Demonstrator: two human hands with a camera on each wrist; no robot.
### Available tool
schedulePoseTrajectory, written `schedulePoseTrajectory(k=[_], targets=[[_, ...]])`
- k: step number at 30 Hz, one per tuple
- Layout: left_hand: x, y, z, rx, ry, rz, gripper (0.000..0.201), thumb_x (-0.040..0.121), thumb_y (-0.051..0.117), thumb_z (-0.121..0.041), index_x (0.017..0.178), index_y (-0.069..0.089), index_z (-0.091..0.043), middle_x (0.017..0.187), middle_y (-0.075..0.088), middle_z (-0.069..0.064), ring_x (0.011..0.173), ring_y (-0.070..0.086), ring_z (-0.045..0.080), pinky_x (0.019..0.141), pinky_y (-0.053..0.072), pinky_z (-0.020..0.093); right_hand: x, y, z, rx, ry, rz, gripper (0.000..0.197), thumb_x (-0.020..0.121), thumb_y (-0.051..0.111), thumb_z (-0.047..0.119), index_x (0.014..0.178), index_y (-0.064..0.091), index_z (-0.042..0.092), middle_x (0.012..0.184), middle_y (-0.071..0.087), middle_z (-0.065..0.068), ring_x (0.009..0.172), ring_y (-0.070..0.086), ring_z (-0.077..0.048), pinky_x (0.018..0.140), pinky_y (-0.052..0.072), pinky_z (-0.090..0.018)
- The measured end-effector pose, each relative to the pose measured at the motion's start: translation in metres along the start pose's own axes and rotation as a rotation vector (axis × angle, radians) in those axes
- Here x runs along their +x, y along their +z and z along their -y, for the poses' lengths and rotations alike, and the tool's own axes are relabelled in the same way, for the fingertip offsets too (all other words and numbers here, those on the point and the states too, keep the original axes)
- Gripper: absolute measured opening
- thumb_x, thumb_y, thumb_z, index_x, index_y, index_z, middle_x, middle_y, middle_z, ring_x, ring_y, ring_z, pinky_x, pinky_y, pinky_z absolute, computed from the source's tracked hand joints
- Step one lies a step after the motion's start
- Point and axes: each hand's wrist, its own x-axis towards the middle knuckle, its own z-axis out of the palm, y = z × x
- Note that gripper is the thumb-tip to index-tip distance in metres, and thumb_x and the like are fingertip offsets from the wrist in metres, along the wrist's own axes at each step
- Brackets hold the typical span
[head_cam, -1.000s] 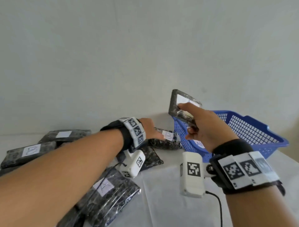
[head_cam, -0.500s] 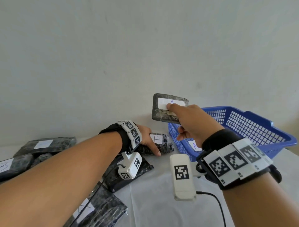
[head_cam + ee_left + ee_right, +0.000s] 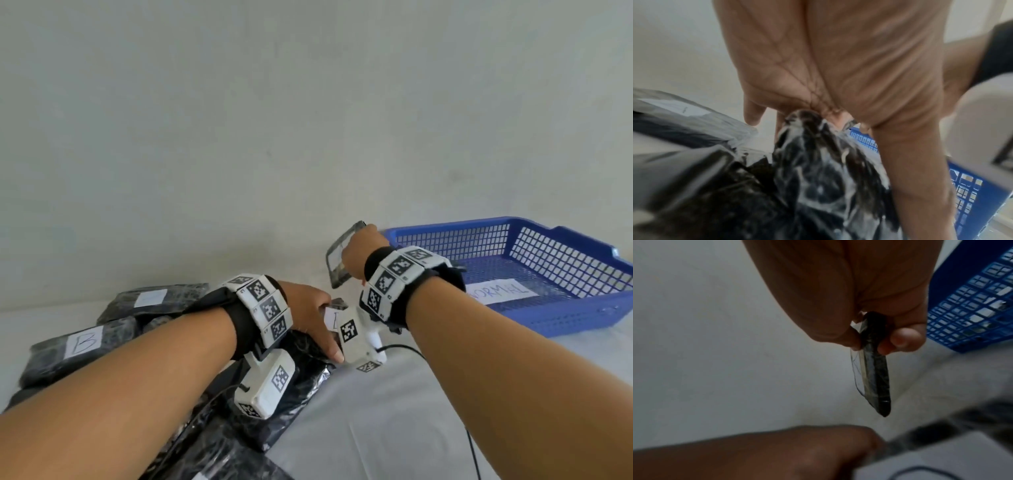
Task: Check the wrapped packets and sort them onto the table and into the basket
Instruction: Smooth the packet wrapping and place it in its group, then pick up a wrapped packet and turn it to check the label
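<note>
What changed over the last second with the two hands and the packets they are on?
The right hand turned its held packet from label-facing-camera to edge-on and lowered it beside the blue basket; it still pinches it, not yet dropped in. The left hand went from touching the B-labelled packet on the table to gripping it. The other packets look unmoved.

The packet pinched between the right fingers is dark and wrapped in glossy clear film. Right of them, the basket is blue plastic mesh. Below, the table looks covered in matt white cloth; nearby packets carry matt white paper labels.
</note>
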Motion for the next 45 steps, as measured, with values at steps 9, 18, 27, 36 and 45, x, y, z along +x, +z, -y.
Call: schedulePoseTrajectory(k=[9,18,27,36,45], targets=[[-0.009,-0.013,0.014,0.031,0.003,-0.072,0.066,0.082,0.073,-0.065,0.131,0.059,-0.021,0.126,0.066,-0.004,0.114,0.063,0.017,0.109,0.046,0.041,0.036,0.029,-0.02,-0.405,0.003,-0.014,0.042,0.105,0.053,0.015,0.145,0.049,0.002,0.137,0.06,-0.019,0.123,0.061,-0.036,0.087,0.054,-0.03],[-0.009,-0.005,0.017,0.002,0.038,0.008,0.076,0.071,0.092,-0.044,0.133,0.052,-0.025,0.124,0.064,-0.007,0.113,0.064,0.015,0.104,0.053,0.038,0.06,0.043,-0.033,-0.592,-0.057,0.19,0.033,0.099,0.061,0.048,0.112,0.066,0.019,0.098,0.059,0.0,0.12,0.065,-0.031,0.108,0.051,-0.05],[-0.01,-0.003,0.004,0.22,0.078,-0.072,0.083,0.072,0.09,-0.048,0.137,0.049,-0.016,0.128,0.056,0.002,0.115,0.06,0.022,0.101,0.054,0.041,0.077,0.052,-0.021,-0.708,-0.147,0.225,0.039,0.103,0.054,0.039,0.131,0.065,0.015,0.125,0.068,-0.006,0.116,0.067,-0.033,0.103,0.054,-0.049],[-0.018,-0.007,0.004,0.226,0.089,-0.192,0.077,0.075,0.09,-0.039,0.135,0.05,-0.013,0.128,0.057,0.003,0.115,0.058,0.023,0.096,0.053,0.036,0.038,0.021,-0.011,-0.301,-0.049,0.18,0.037,0.11,0.046,0.017,0.14,0.057,-0.002,0.142,0.059,-0.015,0.113,0.058,-0.032,0.113,0.046,-0.041],[-0.075,-0.024,0.007,-0.182,0.253,-0.507,0.064,0.069,0.095,-0.033,0.119,0.057,-0.026,0.11,0.069,-0.008,0.096,0.069,0.012,0.085,0.061,0.031,-0.083,-0.021,-0.042,0.83,-0.155,0.149,0.036,0.104,0.062,0.039,0.129,0.06,0.013,0.123,0.068,-0.013,0.111,0.07,-0.033,0.092,0.063,-0.047]])
